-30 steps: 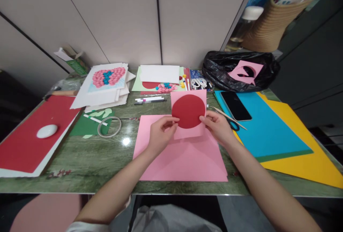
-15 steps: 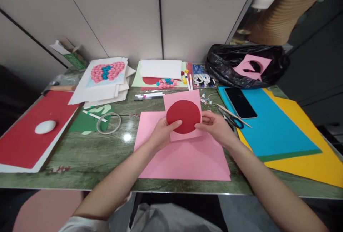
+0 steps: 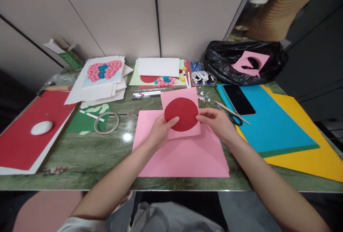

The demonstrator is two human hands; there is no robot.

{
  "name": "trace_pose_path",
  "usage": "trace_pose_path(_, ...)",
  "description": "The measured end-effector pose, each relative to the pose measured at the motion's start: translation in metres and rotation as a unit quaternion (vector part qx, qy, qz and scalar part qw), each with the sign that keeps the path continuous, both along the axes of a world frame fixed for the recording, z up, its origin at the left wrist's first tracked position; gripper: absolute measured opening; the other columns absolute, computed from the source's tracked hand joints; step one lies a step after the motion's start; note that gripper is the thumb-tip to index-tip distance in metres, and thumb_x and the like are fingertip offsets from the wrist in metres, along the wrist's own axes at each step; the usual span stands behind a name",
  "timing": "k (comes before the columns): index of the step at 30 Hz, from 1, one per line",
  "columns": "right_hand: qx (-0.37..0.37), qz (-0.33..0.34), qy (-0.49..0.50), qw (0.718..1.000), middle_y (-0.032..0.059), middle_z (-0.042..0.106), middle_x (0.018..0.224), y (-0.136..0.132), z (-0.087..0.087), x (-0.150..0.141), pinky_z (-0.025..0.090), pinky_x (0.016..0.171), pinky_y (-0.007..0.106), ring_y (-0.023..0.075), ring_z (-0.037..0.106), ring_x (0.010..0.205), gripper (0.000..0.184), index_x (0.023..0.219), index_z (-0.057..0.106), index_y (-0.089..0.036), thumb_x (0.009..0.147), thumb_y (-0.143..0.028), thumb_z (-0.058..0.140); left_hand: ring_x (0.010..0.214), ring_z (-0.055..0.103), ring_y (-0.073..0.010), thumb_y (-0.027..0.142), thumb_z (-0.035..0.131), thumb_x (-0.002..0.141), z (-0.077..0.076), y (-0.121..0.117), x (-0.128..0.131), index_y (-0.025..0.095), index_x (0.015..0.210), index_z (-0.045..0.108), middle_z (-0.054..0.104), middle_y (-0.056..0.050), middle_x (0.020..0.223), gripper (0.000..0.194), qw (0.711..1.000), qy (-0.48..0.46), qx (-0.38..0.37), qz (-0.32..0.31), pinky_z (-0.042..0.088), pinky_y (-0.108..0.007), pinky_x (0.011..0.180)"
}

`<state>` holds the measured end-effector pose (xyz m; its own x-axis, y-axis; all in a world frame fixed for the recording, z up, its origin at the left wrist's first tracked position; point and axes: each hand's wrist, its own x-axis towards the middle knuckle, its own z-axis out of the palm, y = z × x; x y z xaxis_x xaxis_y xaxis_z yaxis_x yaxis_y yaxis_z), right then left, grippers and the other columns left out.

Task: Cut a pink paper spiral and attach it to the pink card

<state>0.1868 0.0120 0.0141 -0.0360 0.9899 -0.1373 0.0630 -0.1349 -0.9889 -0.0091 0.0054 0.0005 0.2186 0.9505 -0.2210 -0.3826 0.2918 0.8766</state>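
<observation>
At far left of the frame, a white oval object (image 3: pixel 42 127) sits on the red sheet (image 3: pixel 26 148), perhaps set there to keep it flat, while the roll of tape (image 3: pixel 95 125) lies at centre left, apparently within reach of you. At centre, your left hand (image 3: pixel 159 132) grips the small pink sheet (image 3: pixel 178 93) by its lower left edge, thumb pressed on the face of the red disc (image 3: pixel 182 114), fingers hidden behind; the grip seems meant to keep the two layers together. Sheet and disc are raised and tilted toward you above the large pink sheet (image 3: pixel 182 160), probably for a clear look at how the round sits. Just right of centre, your right hand (image 3: pixel 217 121) pinches the opposite edge, thumb at the disc's rim and fingers bent behind, likely to steady that side. Beside it lie the scissors (image 3: pixel 235 119), near at hand, and the black phone (image 3: pixel 239 100) rests on the blue sheet (image 3: pixel 278 125). At upper right, a pink offcut (image 3: pixel 264 59) lies on the black bag (image 3: pixel 217 60), which appears to collect scraps.
</observation>
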Motion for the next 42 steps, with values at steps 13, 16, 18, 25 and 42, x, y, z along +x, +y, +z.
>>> trace_pose_path(13, 0.005, 0.039, 0.013, 0.999, 0.0038, 0.07, 0.085, -0.0007, -0.0015, 0.0016, 0.05, 0.074, 0.032, 0.0178, 0.063, 0.078, 0.02, 0.081, 0.069, -0.021, 0.064, -0.03, 0.074, 0.098, 0.063, -0.0239, 0.03, 0.072, 0.068, -0.001, 0.0004, -0.0001, 0.016, 0.091, 0.071, 0.072, -0.008, 0.098, 0.027, 1.0, 0.016, -0.004, 0.011, 0.043, -0.04, 0.092)
trace_pose_path(16, -0.002, 0.024, 0.018, 1.0, 0.0025, 0.069, 0.081, -0.0005, -0.003, 0.0026, 0.05, 0.069, 0.03, 0.0165, 0.062, 0.074, 0.021, 0.083, 0.068, -0.021, 0.066, -0.033, 0.073, 0.097, 0.063, -0.0242, 0.031, 0.073, 0.068, -0.0006, -0.0002, 0.0004, 0.017, 0.092, 0.071, 0.072, -0.008, 0.098, 0.028, 1.0, 0.019, -0.007, 0.0, 0.043, -0.04, 0.091)
trace_pose_path(18, -0.008, 0.007, 0.016, 1.0, 0.0021, 0.068, 0.077, -0.0001, -0.0032, 0.0029, 0.049, 0.066, 0.029, 0.0159, 0.061, 0.071, 0.02, 0.079, 0.067, -0.021, 0.067, -0.036, 0.072, 0.095, 0.063, -0.024, 0.031, 0.073, 0.068, -0.0003, -0.001, 0.0004, 0.016, 0.091, 0.071, 0.072, -0.008, 0.098, 0.028, 1.0, 0.02, -0.011, -0.015, 0.043, -0.04, 0.09)
trace_pose_path(25, -0.014, 0.002, 0.008, 1.0, 0.003, 0.066, 0.073, 0.0008, -0.0018, 0.0024, 0.048, 0.062, 0.028, 0.0149, 0.059, 0.066, 0.02, 0.072, 0.067, -0.019, 0.065, -0.037, 0.073, 0.094, 0.063, -0.0228, 0.031, 0.072, 0.068, -0.0017, -0.0016, -0.0001, 0.015, 0.089, 0.071, 0.072, -0.008, 0.095, 0.026, 0.999, 0.028, -0.021, -0.036, 0.044, -0.038, 0.089)
trace_pose_path(42, -0.015, -0.01, 0.005, 1.0, 0.0031, 0.069, 0.074, 0.0011, -0.0039, 0.0022, 0.049, 0.063, 0.027, 0.0152, 0.062, 0.067, 0.021, 0.074, 0.068, -0.018, 0.065, -0.036, 0.074, 0.095, 0.062, -0.0229, 0.031, 0.072, 0.068, 0.0029, -0.0029, 0.0013, 0.014, 0.09, 0.071, 0.072, -0.009, 0.095, 0.028, 0.998, 0.033, -0.039, -0.028, 0.042, -0.038, 0.09)
